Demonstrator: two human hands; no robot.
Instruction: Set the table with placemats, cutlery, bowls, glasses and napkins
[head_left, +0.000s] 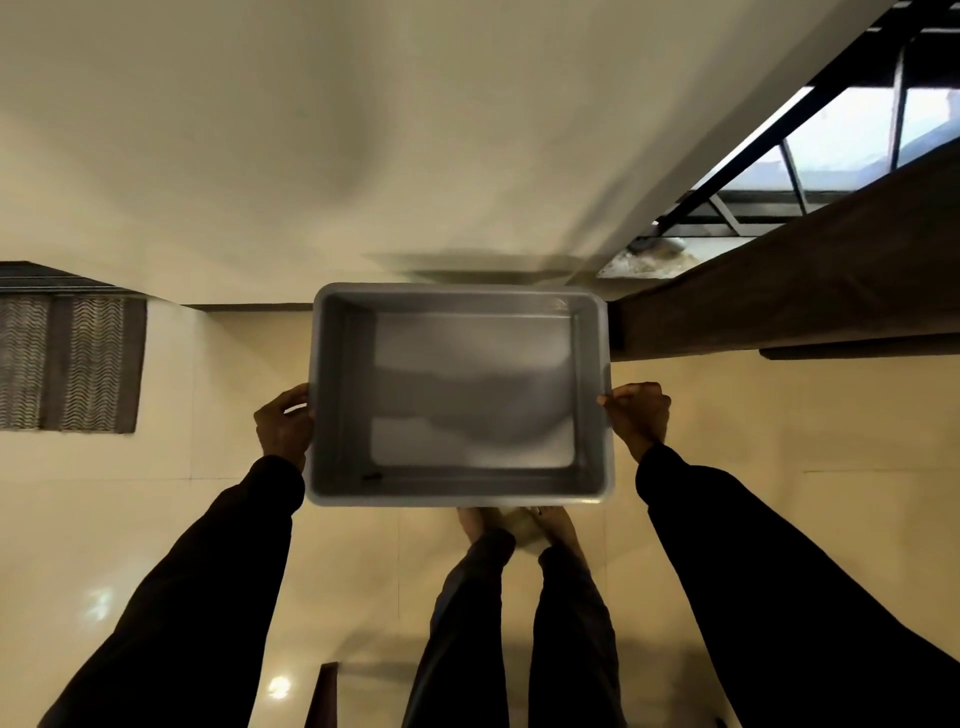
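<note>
Tub held at both short ends over open floor

One grey tub (343, 395) sits level in the middle of the view, rim up, its bare bottom showing apart from one small dark speck (372, 475) by the near left corner. Two grips carry it. The left grip (283, 426) curls its fingers round the left rim, and the right grip (641, 418) pinches the right rim with the thumb on top. Both hold at about the middle of their short sides. Two dark sleeves (208, 597) run back from them to the bottom corners.

Below the tub lies pale glossy floor (779, 519), with two light spots on the left part. Two bare feet (553, 522) stand just under the near rim, which hides the toes. In view the far rim meets the line where the floor joins the wall (311, 130).

On the left there is open floor between the tub and one dark wavy-patterned mat (67, 364), well apart. On the right, one long brown slab (779, 291) ends just beside the far right corner; whether they touch, or what the slab is, cannot be told. One window (831, 140) shows beyond it. One dark brown edge (322, 696) rises at the bottom, left of the legs.
</note>
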